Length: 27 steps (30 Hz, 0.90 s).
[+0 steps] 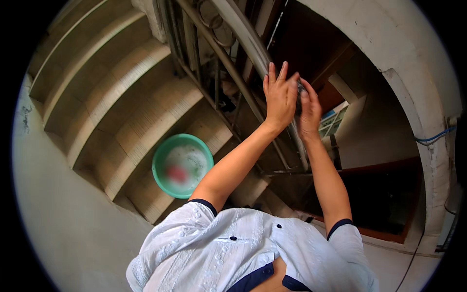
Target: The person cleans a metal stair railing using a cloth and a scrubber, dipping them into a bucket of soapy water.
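Observation:
Both of my hands are at a metal stair handrail (248, 38). My left hand (280, 95) lies on top of the rail with its fingers stretched forward. My right hand (310, 109) curls around the rail's far right side, slightly blurred. Between them a dark, wet-looking cloth or scrubbing pad (300, 93) shows in part; most of it is hidden, and I cannot tell its exact kind. On a stair tread to the left stands a green plastic basin (157, 173) holding sudsy water, with a blurred red thing (177, 174) in it.
Tiled stairs (109, 106) curve up at the left beside a pale wall (73, 226). Metal balusters and a lower rail (233, 71) run beneath the handrail. At the right are a curved plaster edge (401, 87), a blue cable (436, 135) and a dark stairwell opening.

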### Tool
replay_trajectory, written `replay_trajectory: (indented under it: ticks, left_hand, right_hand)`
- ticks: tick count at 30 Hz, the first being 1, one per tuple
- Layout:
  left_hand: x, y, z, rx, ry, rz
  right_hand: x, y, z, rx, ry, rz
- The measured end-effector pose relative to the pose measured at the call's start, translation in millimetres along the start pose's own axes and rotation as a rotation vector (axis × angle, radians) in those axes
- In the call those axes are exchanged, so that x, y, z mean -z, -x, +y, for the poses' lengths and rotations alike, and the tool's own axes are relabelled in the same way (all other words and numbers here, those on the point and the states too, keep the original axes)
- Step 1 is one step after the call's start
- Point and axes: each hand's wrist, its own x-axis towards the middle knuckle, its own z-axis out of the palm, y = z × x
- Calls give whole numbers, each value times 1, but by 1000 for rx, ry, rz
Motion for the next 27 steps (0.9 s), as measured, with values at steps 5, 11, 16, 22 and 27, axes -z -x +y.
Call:
replay_trajectory:
  ticks: [5,11,16,22,27]
  left_hand:
    - [5,-23,-40,-78,-287,91]
    - [26,-103,-63,-187,-270,316]
    - [72,-208,-62,-35,-263,413]
    - [96,-275,-57,181,-399,440]
    - [138,-309,-55,445,26,317]
  right_hand:
    - [50,16,41,91,618,56]
    - [19,14,41,210,697,18]
    - [-10,-70,46,-36,336,-101]
    - [-133,-207,10,370,344,-130]
    - [-160,-220,-11,567,427,-178]
